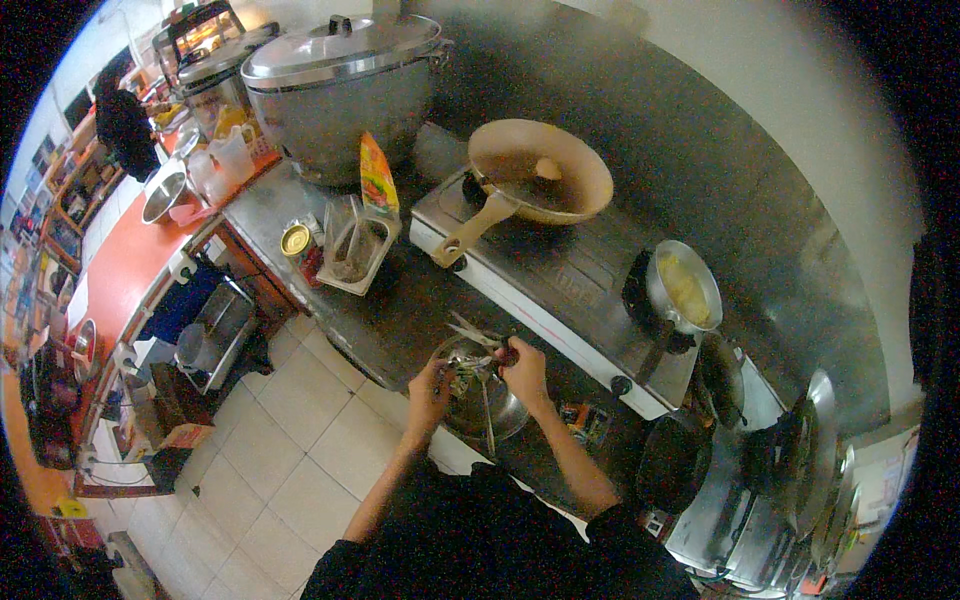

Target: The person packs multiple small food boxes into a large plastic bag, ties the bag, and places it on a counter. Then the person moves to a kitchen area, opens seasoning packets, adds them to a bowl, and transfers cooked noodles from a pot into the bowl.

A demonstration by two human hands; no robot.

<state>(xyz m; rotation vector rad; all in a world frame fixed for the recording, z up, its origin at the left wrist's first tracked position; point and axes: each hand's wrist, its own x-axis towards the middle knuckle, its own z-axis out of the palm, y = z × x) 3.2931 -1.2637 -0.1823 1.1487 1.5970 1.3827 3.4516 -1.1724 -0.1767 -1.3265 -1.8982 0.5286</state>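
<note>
My right hand (525,375) is closed around the dark handles of a pair of scissors (474,332), whose blades stand apart and point to the left. Below them a round metal bowl (508,410) sits on the dark counter. Small pale and greenish bits lie in it, and a long thin metal utensil (490,428) leans over its near rim. At the bowl's left rim my left hand (428,394) has its fingers pinched together near the blades. What they hold is too small to make out.
Behind the bowl is a two-burner stove (530,295) with a beige frying pan (580,190) and a small pan of yellow food (683,288). A metal container (357,250), a yellow-lidded can (297,240) and a large lidded pot (340,110) stand left. Dark pans (672,465) are at right.
</note>
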